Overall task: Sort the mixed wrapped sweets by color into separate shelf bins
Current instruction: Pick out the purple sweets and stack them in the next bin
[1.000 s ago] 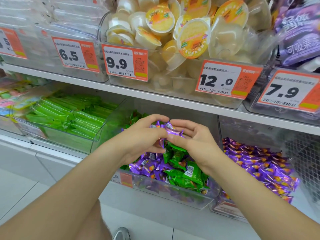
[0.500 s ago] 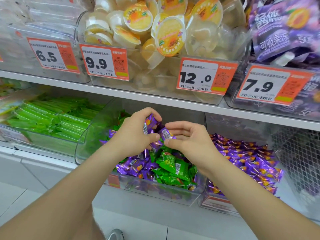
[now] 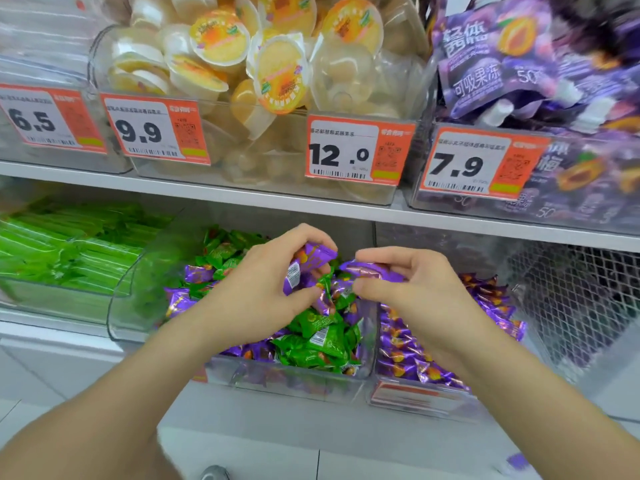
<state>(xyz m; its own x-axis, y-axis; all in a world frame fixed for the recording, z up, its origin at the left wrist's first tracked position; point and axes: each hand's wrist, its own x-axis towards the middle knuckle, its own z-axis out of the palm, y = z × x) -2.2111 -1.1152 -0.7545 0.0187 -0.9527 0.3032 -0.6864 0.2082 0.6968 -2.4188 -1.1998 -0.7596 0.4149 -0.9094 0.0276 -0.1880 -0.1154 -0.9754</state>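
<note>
Three bins sit in a row: green sticks (image 3: 69,258), a mixed bin (image 3: 294,388), a purple bin (image 3: 415,401). Above the mixed bin the left hand (image 3: 256,289) curls round several purple sweets (image 3: 313,256), too bunched to count. The right hand (image 3: 412,289) pinches one sweet (image 3: 374,270), also purple.

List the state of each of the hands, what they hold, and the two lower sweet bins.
left hand: grips purple sweets above the middle bin.
right hand: pinches a single purple sweet.
middle bin: green and purple wrappers mixed together.
right bin: filled, all visible wrappers purple.
</note>
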